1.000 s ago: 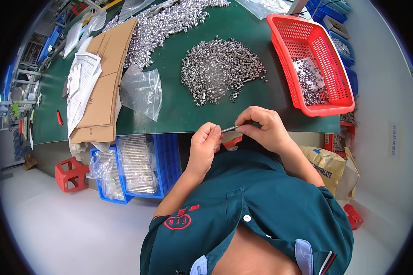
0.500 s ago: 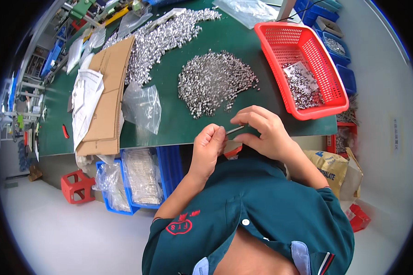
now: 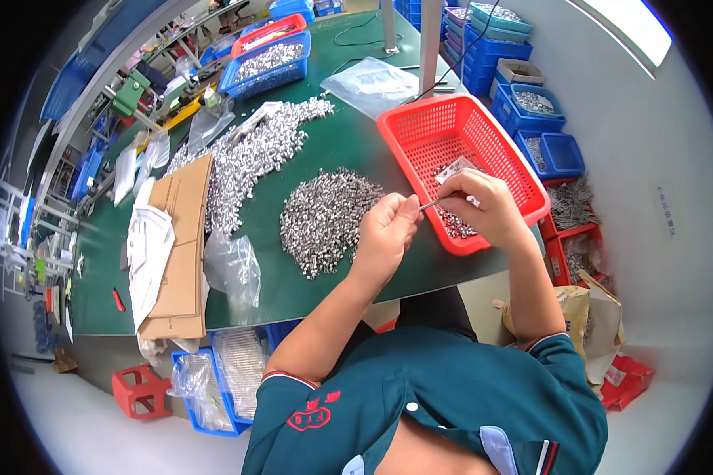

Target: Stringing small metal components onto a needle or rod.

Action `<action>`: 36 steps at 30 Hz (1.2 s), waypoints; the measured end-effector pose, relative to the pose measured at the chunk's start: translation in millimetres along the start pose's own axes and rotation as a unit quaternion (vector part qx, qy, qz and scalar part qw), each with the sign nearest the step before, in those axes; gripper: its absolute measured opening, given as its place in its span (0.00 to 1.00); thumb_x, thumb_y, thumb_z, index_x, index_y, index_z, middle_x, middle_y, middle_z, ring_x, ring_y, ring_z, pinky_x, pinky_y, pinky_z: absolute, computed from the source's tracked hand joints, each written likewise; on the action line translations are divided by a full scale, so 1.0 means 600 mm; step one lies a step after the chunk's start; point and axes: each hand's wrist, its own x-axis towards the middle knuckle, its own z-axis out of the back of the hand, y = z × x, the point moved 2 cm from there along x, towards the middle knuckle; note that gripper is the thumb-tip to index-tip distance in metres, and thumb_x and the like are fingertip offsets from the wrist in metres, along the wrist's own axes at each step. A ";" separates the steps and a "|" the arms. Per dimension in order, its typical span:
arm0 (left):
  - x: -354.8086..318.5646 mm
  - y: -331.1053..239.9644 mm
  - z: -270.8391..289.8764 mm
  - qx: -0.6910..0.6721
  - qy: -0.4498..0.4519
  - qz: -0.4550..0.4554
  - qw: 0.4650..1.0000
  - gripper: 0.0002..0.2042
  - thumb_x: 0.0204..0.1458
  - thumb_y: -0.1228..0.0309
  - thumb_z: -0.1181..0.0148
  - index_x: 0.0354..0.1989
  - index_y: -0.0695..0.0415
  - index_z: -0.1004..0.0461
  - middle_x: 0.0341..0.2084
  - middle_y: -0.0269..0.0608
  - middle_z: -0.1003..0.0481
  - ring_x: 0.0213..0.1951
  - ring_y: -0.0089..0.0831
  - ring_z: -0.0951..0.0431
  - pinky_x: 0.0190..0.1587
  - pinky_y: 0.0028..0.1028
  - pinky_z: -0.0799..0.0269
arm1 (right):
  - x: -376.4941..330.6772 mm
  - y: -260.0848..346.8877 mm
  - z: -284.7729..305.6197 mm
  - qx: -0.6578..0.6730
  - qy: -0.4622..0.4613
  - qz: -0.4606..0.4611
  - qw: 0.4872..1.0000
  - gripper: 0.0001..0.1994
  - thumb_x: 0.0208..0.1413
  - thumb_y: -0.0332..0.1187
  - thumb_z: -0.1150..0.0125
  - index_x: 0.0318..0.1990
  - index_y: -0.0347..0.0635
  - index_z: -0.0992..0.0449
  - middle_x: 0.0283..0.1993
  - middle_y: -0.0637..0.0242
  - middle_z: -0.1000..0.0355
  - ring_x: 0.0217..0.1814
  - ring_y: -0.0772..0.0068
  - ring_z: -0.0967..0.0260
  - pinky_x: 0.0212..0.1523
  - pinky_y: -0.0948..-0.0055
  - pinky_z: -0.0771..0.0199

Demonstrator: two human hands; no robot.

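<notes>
Near the middle of the frame, my left hand [image 3: 388,233] is closed around one end of a thin, dark grey metal rod [image 3: 428,206], thumb lying on top. The rod juts out to the right, over the left rim of a red perforated plastic basket [image 3: 404,150]. My right hand [image 3: 489,210] is above that basket, its fingers bent and drawn close around the rod's other end; I cannot tell whether they grip it or only touch it. Below them, small shiny metal pieces [image 3: 458,227] lie in the basket along with a white paper slip [image 3: 455,169]. Just left of my left hand, at the centre of the frame, a round heap of small grey metal rings [image 3: 325,226] sits on the dark green tabletop [image 3: 293,297]. Brighter silver pieces [image 3: 253,154] spread toward the upper left, beside flat brown cardboard [image 3: 181,253] and a clear plastic bag [image 3: 234,273].
</notes>
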 end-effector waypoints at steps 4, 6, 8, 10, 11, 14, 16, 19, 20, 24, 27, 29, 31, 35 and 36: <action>0.000 0.013 0.010 -0.018 -0.030 0.032 0.999 0.13 0.60 0.61 0.50 0.27 0.58 0.35 0.12 0.24 0.43 0.14 0.12 0.48 0.17 0.16 0.53 | -0.022 -0.060 0.033 -0.087 -0.017 -0.044 0.995 0.09 0.42 0.22 0.37 0.34 0.36 0.26 0.34 0.61 0.27 0.37 0.64 0.28 0.38 0.72 0.29; -0.016 0.009 0.021 -0.027 -0.047 0.041 0.998 0.13 0.60 0.62 0.50 0.28 0.58 0.35 0.12 0.24 0.43 0.14 0.12 0.47 0.16 0.16 0.53 | -0.032 -0.065 0.041 -0.156 -0.032 -0.061 0.985 0.09 0.44 0.21 0.38 0.36 0.38 0.26 0.37 0.61 0.27 0.40 0.63 0.28 0.39 0.72 0.29; -0.030 0.014 0.040 -0.035 -0.064 0.042 0.996 0.13 0.60 0.62 0.50 0.28 0.58 0.35 0.12 0.25 0.43 0.13 0.13 0.47 0.16 0.16 0.53 | -0.038 -0.067 0.039 -0.138 -0.106 -0.073 0.982 0.07 0.44 0.24 0.38 0.33 0.39 0.25 0.34 0.59 0.27 0.39 0.57 0.29 0.40 0.67 0.29; -0.052 0.020 0.064 -0.066 -0.074 0.057 0.993 0.13 0.60 0.62 0.50 0.28 0.59 0.34 0.11 0.26 0.43 0.13 0.13 0.47 0.16 0.16 0.53 | -0.043 -0.051 0.030 -0.096 -0.154 -0.069 0.981 0.07 0.44 0.22 0.39 0.33 0.38 0.26 0.32 0.59 0.27 0.36 0.57 0.29 0.37 0.68 0.29; -0.066 0.025 0.078 -0.084 -0.080 0.059 0.991 0.12 0.60 0.63 0.50 0.28 0.59 0.34 0.11 0.26 0.43 0.12 0.14 0.48 0.15 0.17 0.52 | -0.041 -0.019 0.024 -0.084 -0.170 -0.078 0.979 0.06 0.43 0.21 0.38 0.31 0.38 0.26 0.30 0.59 0.27 0.33 0.58 0.29 0.34 0.69 0.28; -0.113 0.050 0.123 -0.137 -0.120 0.091 0.979 0.11 0.60 0.64 0.51 0.29 0.58 0.35 0.12 0.27 0.43 0.13 0.16 0.47 0.16 0.18 0.51 | -0.045 0.060 -0.020 -0.080 -0.158 0.076 0.981 0.07 0.41 0.21 0.37 0.30 0.39 0.25 0.29 0.61 0.28 0.32 0.61 0.28 0.32 0.69 0.28; -0.141 0.061 0.140 -0.146 -0.150 0.086 0.974 0.11 0.60 0.64 0.51 0.29 0.58 0.36 0.13 0.27 0.43 0.13 0.15 0.47 0.17 0.18 0.50 | -0.053 0.096 -0.063 0.004 -0.091 0.091 0.992 0.08 0.41 0.21 0.36 0.31 0.38 0.25 0.31 0.61 0.28 0.32 0.62 0.28 0.32 0.69 0.26; -0.185 0.080 0.161 -0.150 -0.186 0.087 0.967 0.11 0.60 0.64 0.52 0.29 0.58 0.36 0.13 0.28 0.42 0.14 0.16 0.46 0.17 0.17 0.49 | -0.062 0.073 -0.142 0.042 0.000 0.021 0.999 0.08 0.42 0.23 0.37 0.33 0.39 0.26 0.35 0.60 0.29 0.33 0.58 0.28 0.32 0.68 0.26; -0.196 0.083 0.162 -0.147 -0.195 0.084 0.966 0.11 0.60 0.64 0.52 0.29 0.58 0.36 0.13 0.28 0.41 0.14 0.16 0.45 0.17 0.18 0.49 | -0.068 0.047 -0.164 0.033 0.019 -0.013 0.999 0.09 0.43 0.23 0.37 0.35 0.39 0.25 0.36 0.59 0.29 0.34 0.56 0.28 0.32 0.67 0.26; -0.231 0.100 0.175 -0.170 -0.221 0.085 0.957 0.11 0.60 0.66 0.50 0.29 0.59 0.34 0.13 0.28 0.40 0.14 0.15 0.44 0.17 0.17 0.47 | -0.080 -0.003 -0.221 0.020 0.048 -0.069 0.996 0.09 0.45 0.22 0.39 0.36 0.38 0.25 0.37 0.59 0.29 0.33 0.58 0.28 0.33 0.69 0.27; -0.245 0.105 0.183 -0.176 -0.233 0.086 0.953 0.10 0.60 0.66 0.50 0.29 0.59 0.34 0.14 0.28 0.40 0.15 0.15 0.44 0.17 0.17 0.47 | -0.077 -0.004 -0.248 0.017 0.061 -0.053 0.997 0.08 0.44 0.24 0.39 0.35 0.41 0.24 0.36 0.61 0.29 0.35 0.56 0.28 0.35 0.65 0.26; -0.246 0.105 0.184 -0.180 -0.233 0.083 0.952 0.10 0.60 0.66 0.50 0.29 0.59 0.34 0.14 0.28 0.40 0.15 0.15 0.44 0.18 0.16 0.47 | -0.071 -0.003 -0.262 -0.032 0.046 -0.011 0.998 0.08 0.44 0.23 0.40 0.34 0.42 0.24 0.34 0.63 0.29 0.36 0.59 0.28 0.35 0.66 0.26; -0.245 0.105 0.184 -0.183 -0.232 0.080 0.952 0.10 0.60 0.66 0.50 0.29 0.59 0.34 0.14 0.28 0.40 0.15 0.15 0.44 0.18 0.16 0.47 | -0.064 -0.004 -0.269 -0.042 0.049 0.004 0.998 0.08 0.43 0.23 0.41 0.33 0.42 0.24 0.33 0.64 0.29 0.35 0.60 0.28 0.34 0.66 0.26; -0.246 0.110 0.186 -0.170 -0.226 0.082 0.955 0.11 0.60 0.66 0.51 0.29 0.59 0.35 0.13 0.29 0.41 0.15 0.16 0.44 0.18 0.17 0.48 | -0.050 -0.004 -0.274 -0.074 0.073 0.049 0.993 0.09 0.42 0.21 0.41 0.33 0.43 0.23 0.32 0.63 0.30 0.34 0.61 0.29 0.33 0.67 0.27; -0.247 0.111 0.187 -0.168 -0.227 0.084 0.956 0.11 0.60 0.66 0.51 0.29 0.59 0.35 0.13 0.29 0.41 0.15 0.16 0.44 0.18 0.17 0.48 | -0.048 -0.005 -0.275 -0.074 0.076 0.050 0.993 0.09 0.42 0.21 0.41 0.33 0.43 0.23 0.32 0.63 0.30 0.34 0.61 0.29 0.33 0.67 0.27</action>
